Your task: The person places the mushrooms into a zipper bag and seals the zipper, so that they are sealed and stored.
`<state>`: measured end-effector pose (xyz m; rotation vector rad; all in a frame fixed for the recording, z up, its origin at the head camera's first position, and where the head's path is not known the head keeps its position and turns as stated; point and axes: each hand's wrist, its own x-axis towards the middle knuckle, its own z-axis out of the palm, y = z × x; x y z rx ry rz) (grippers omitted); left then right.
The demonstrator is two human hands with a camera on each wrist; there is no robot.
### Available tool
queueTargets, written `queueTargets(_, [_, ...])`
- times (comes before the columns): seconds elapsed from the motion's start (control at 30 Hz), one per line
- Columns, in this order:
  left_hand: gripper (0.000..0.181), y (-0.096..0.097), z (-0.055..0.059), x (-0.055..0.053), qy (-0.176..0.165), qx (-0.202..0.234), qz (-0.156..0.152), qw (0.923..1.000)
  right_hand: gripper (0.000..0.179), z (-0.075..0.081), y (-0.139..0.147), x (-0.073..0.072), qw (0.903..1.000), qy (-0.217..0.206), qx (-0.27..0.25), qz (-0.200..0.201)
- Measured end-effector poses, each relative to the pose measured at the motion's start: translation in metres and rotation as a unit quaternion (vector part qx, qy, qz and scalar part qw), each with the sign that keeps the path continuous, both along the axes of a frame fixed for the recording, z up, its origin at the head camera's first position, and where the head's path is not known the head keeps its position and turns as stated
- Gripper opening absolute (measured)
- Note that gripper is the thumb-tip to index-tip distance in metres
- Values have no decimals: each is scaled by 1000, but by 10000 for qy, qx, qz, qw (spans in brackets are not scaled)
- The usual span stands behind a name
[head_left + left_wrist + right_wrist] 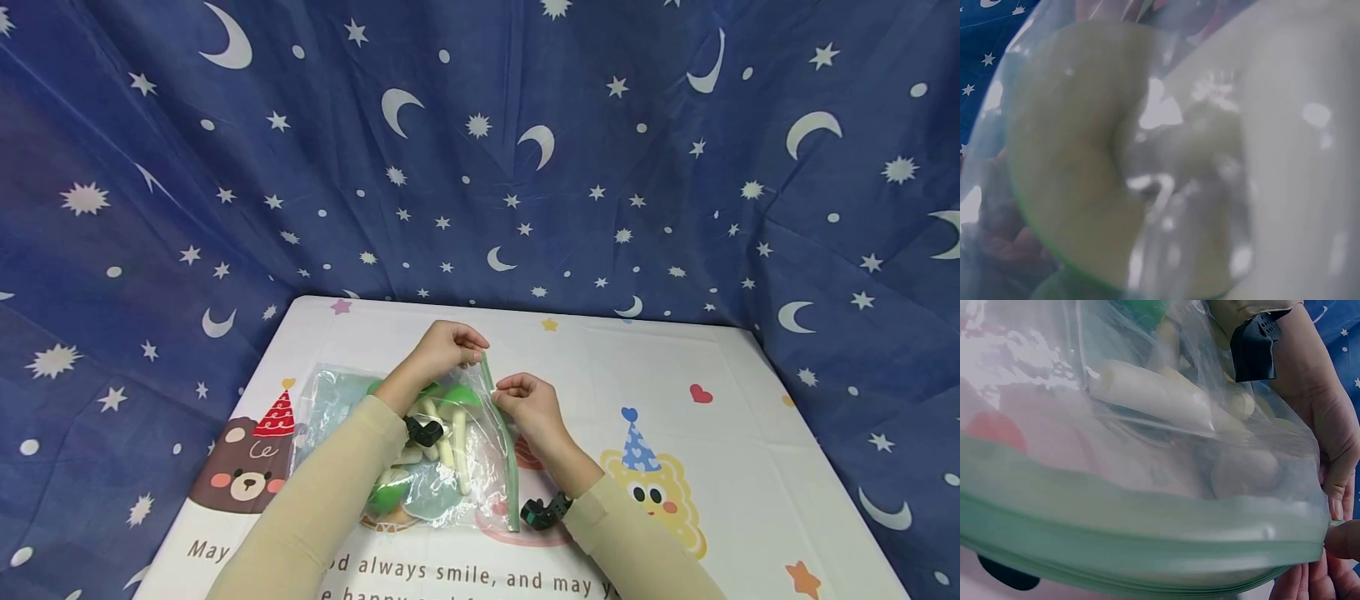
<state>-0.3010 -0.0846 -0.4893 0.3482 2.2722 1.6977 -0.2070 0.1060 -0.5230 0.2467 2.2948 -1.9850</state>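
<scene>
A clear zip bag (491, 467) with a green zip strip (513, 492) lies on the table. Inside it are several toy mushrooms with green caps (460, 397) and pale stems (1150, 394). My left hand (448, 346) pinches the far end of the strip. Lower along that edge, my right hand (531, 408) has the strip between thumb and fingers; its thumb (1344, 540) shows in the right wrist view. The left wrist view is filled by a mushroom cap's pale underside (1072, 144) behind shiny plastic, so the left fingers' grip is hidden there.
The white tablecloth (750, 467) carries printed cartoons and lettering. A blue curtain (570, 208) with moons and stars hangs behind and beside the table. Black cameras (546, 511) are strapped to both wrists.
</scene>
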Motion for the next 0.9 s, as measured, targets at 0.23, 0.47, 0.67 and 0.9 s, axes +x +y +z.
queueTargets(0.23, [18,0,1,1,43,34,74,10000,15,-1,1,3,10000,-52,-35,23])
queueTargets(0.47, [18,-1,-1,-1,50,94,136,9999,15,-2,2,7,9999,-37,-84,98])
queueTargets(0.67, [18,-1,-2,-2,57,73,162,9998,16,-3,3,11,9998,-14,-122,123])
queueTargets(0.9, [18,-1,-2,-2,117,-10,202,9997,15,-4,4,15,9997,-28,-177,147])
